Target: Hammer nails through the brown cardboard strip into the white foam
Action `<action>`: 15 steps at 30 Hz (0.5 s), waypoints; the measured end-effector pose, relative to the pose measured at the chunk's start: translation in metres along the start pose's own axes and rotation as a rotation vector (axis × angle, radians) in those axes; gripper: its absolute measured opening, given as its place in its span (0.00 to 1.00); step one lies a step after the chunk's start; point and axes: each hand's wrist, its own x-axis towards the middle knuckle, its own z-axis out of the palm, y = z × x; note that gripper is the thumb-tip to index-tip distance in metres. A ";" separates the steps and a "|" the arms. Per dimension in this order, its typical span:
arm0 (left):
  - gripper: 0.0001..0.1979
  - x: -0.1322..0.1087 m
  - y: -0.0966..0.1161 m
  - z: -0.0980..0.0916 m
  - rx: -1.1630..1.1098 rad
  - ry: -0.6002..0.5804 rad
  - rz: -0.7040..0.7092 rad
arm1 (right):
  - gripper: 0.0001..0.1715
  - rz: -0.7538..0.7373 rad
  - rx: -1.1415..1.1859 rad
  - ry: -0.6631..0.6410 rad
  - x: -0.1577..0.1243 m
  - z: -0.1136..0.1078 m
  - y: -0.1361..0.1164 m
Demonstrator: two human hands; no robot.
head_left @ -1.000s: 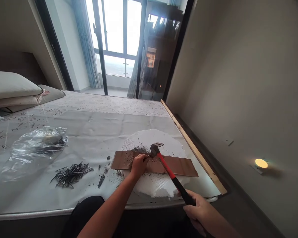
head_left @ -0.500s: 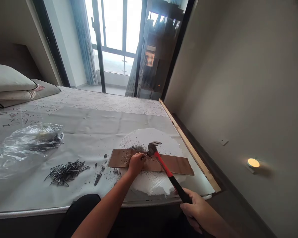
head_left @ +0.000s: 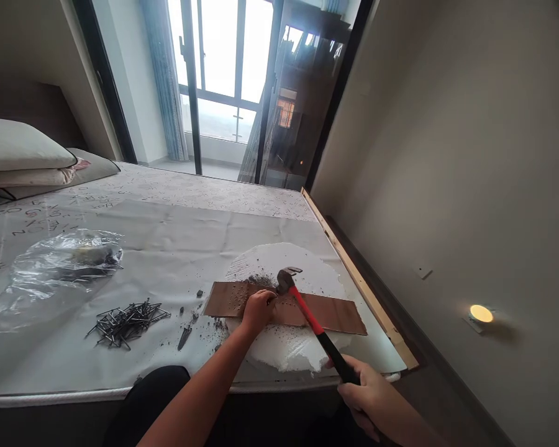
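Observation:
A brown board [head_left: 335,313] lies across a white foam slab [head_left: 289,344] on the covered bed. My left hand [head_left: 257,310] rests on the board with its fingers pinched together, as if around a nail too small to make out. My right hand [head_left: 368,394] grips the black end of a red-handled claw hammer [head_left: 313,324]. The hammer's head [head_left: 285,280] sits just above the board, right beside my left fingertips.
A heap of dark nails [head_left: 127,321] lies to the left, with several stray nails [head_left: 184,337] nearer the board. A crumpled clear plastic bag [head_left: 56,266] is further left. Pillows [head_left: 23,152] sit far left. A wooden strip [head_left: 363,288] edges the bed on the right, beside the wall.
Both hands and the hammer keep nearly the same pose; only the camera has shifted slightly.

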 end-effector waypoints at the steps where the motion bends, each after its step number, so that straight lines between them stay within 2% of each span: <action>1: 0.08 0.000 0.000 0.000 0.012 -0.009 -0.005 | 0.37 0.008 -0.002 -0.007 0.001 0.001 0.001; 8: 0.09 -0.003 -0.001 -0.002 0.073 -0.046 0.005 | 0.36 -0.035 0.001 0.021 -0.012 -0.001 -0.009; 15: 0.10 -0.002 0.002 -0.005 0.092 -0.080 -0.003 | 0.35 0.037 0.037 0.000 -0.001 0.006 -0.003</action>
